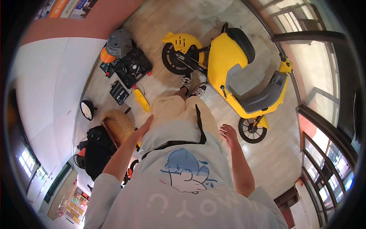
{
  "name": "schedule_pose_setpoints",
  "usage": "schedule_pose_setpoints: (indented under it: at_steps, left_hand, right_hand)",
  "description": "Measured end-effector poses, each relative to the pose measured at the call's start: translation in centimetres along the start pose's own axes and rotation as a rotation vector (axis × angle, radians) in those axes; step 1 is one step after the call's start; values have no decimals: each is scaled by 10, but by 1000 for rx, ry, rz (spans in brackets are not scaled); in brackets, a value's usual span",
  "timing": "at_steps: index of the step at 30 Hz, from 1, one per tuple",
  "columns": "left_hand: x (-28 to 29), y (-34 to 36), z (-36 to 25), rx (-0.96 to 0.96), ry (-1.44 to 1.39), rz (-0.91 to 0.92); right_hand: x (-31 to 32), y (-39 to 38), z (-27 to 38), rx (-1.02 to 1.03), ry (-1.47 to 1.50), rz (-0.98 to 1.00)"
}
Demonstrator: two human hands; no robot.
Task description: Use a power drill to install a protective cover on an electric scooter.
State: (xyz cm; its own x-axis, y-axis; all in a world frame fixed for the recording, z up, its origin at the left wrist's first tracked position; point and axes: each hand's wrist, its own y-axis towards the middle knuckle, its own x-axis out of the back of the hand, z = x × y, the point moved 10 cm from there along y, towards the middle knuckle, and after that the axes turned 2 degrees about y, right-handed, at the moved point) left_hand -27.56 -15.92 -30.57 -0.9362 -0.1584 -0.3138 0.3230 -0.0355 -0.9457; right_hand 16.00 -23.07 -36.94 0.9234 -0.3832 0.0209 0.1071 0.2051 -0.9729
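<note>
My left hand [145,126] hangs against my left thigh, fingers fairly straight, holding nothing visible. My right hand [228,134] is beside my right thigh, empty, its fingers apart and slightly bent. A yellow scooter [225,68] with a dark seat and grey footboard stands in front and to my right, its rear wheel [172,60] near my shoes [198,90] and its front wheel [251,131] beyond my right hand. A loose yellow panel [142,100] lies on the floor ahead of my left hand.
An open black toolbox [132,67], bit set [119,92], grey helmet [119,44], orange round object [106,54] and mirror [87,110] lie along the left wall [53,76]. A woven chair [118,122] and black bags [97,152] are at my left. Framed glass windows [316,68] line the right.
</note>
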Motion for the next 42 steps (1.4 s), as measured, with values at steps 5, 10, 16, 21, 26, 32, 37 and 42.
schedule_pose_setpoints:
  at_steps: [5,10,16,21,26,32,37,42]
  left_hand:
    - [14,-3,-42,-111,839,-393]
    - [-7,21,-91,-214,1124,-452]
    - [31,116,-132,-54,1581,-578]
    - [105,172,-230,-398,1459,-923]
    - [92,173,-262,-979,1870,-624]
    - [97,173,-255,-1360,2032,138]
    - [118,165,-242,-1684,1997,159]
    - [125,153,-213,-1897,1942,-13]
  right_hand:
    - [10,27,-34,-9,113,35]
    - [6,50,-48,-37,-110,-35]
    - [-59,121,-3,423,-455,-18]
    - [-106,189,24,554,-601,-138]
    - [-149,205,94,816,-1013,-219]
    - [-204,216,137,1122,-1178,-211]
    - [-219,229,133,1305,-1244,-172]
    - [-211,213,107,1437,-1153,-183]
